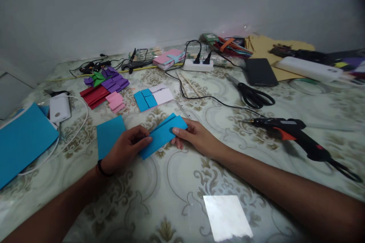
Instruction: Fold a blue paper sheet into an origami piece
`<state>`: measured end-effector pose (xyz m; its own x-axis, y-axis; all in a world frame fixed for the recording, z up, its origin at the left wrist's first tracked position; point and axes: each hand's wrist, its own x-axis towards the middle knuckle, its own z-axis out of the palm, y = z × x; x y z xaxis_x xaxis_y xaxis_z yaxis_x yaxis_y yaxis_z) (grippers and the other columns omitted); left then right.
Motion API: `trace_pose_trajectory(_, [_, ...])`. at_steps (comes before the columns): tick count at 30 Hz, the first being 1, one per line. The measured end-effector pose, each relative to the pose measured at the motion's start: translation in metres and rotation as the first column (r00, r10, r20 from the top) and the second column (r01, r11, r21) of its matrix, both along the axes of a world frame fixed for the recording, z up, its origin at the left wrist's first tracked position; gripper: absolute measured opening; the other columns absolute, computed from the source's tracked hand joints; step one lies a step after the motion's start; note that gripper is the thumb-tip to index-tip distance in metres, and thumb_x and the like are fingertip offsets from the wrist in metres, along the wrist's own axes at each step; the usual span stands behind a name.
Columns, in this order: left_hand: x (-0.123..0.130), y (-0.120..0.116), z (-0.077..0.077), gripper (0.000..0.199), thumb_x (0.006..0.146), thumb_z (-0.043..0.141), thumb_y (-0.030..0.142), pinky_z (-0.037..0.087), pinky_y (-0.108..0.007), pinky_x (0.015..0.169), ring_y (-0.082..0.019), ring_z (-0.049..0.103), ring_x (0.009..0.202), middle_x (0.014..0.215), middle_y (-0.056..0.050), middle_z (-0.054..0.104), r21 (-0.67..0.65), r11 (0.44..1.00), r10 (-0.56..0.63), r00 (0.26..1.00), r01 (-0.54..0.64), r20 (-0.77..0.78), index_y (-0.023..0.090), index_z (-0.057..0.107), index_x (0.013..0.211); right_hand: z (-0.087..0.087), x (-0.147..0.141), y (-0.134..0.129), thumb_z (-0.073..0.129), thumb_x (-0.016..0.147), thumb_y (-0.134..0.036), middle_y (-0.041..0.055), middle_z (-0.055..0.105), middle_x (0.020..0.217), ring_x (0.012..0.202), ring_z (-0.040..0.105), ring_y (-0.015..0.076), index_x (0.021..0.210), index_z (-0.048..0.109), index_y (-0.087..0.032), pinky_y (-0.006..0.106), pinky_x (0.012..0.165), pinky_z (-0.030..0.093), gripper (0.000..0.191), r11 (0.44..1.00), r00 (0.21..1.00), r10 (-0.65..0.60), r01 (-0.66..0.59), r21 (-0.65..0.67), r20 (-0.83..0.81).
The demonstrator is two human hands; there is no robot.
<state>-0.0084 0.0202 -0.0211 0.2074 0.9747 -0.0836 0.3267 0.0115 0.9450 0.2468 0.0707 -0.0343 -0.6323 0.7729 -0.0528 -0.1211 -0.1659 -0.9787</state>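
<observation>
A folded piece of blue paper [164, 135] is held slightly tilted above the patterned tablecloth. My left hand [131, 142] pinches its left end between thumb and fingers. At the other end my right hand [196, 136] grips it, thumb on top and fingers underneath. Beside my left hand lies a flat blue sheet [110, 133], partly covered by that hand. Just beyond the held paper are small folded blue pieces [145, 99] next to white and pink ones. Pink [115, 101], red [94, 95] and purple [115, 81] folded papers sit further left.
A glue gun [288, 125] lies at the right, its cord running to a power strip [198, 65]. Black-handled scissors [253, 95] and a phone [261, 72] are behind it. A white square [228, 218] lies in front, and large blue sheets [25, 144] with a white cabled device [59, 107] at left.
</observation>
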Motion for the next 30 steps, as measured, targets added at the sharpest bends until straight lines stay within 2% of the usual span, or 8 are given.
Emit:
trace_pose_trajectory(8, [0.0015,-0.0013,0.0024,0.037,0.092,0.074,0.053,0.034,-0.021,0.053,-0.010,0.042,0.060,0.067,0.004,0.051,-0.029,0.999,-0.024,1.000,0.024,-0.002,0.018,0.063,0.086,0.0027,0.0003,-0.0004,0.082,0.082,-0.065,-0.0005,0.071,0.074,0.057,0.061,0.0085,0.087,0.062,-0.017,0.022,0.057,0.052,0.052,1.000,1.000,-0.007,0.007,0.000,0.013])
trace_pose_trajectory(13, [-0.0001,-0.0007,0.0006,0.038,0.093,0.074,0.054,0.035,-0.021,0.054,-0.010,0.044,0.062,0.069,0.004,0.053,-0.025,0.999,-0.029,0.999,0.029,-0.015,0.017,0.063,0.088,0.0045,0.0014,-0.0018,0.080,0.080,-0.069,-0.0012,0.068,0.066,0.058,0.061,0.0092,0.082,0.065,-0.016,0.023,0.059,0.050,0.056,1.000,0.997,0.002,-0.003,0.009,0.080])
trace_pose_trajectory(17, [-0.0011,-0.0002,-0.0015,0.037,0.093,0.074,0.053,0.032,-0.020,0.054,-0.009,0.041,0.060,0.067,0.006,0.048,-0.035,0.998,-0.046,0.999,0.046,-0.004,0.018,0.062,0.090,0.0043,0.0016,-0.0022,0.080,0.080,-0.070,-0.0010,0.068,0.064,0.057,0.060,0.0096,0.079,0.066,-0.015,0.023,0.059,0.049,0.057,1.000,0.995,0.001,-0.002,0.017,0.099])
trace_pose_trajectory(22, [0.0002,-0.0018,0.0006,0.036,0.097,0.072,0.051,0.027,-0.021,0.052,-0.009,0.036,0.058,0.065,0.007,0.049,-0.087,0.992,-0.090,0.993,0.096,0.075,0.019,0.062,0.108,0.0057,0.0023,-0.0022,0.080,0.079,-0.070,-0.0005,0.068,0.064,0.059,0.061,0.0101,0.080,0.066,-0.015,0.024,0.061,0.049,0.057,1.000,0.993,0.002,-0.003,0.011,0.115])
trace_pose_trajectory(26, [0.0019,-0.0028,0.0045,0.043,0.098,0.071,0.050,0.028,-0.021,0.052,-0.009,0.035,0.058,0.064,0.008,0.046,-0.099,0.987,-0.119,0.988,0.128,0.097,0.019,0.062,0.126,0.0060,0.0034,-0.0026,0.079,0.082,-0.068,-0.0011,0.067,0.064,0.059,0.060,0.0102,0.081,0.065,-0.016,0.024,0.060,0.047,0.054,1.000,0.995,0.006,-0.009,0.026,0.100])
trace_pose_trajectory(30, [0.0020,-0.0026,0.0050,0.046,0.097,0.071,0.052,0.032,-0.021,0.054,-0.010,0.040,0.060,0.067,0.006,0.051,-0.119,0.986,-0.111,0.991,0.119,0.071,0.017,0.063,0.126,0.0056,0.0036,-0.0029,0.080,0.083,-0.064,-0.0014,0.067,0.065,0.059,0.059,0.0098,0.081,0.065,-0.016,0.023,0.060,0.047,0.050,0.999,0.996,0.017,-0.020,0.033,0.086])
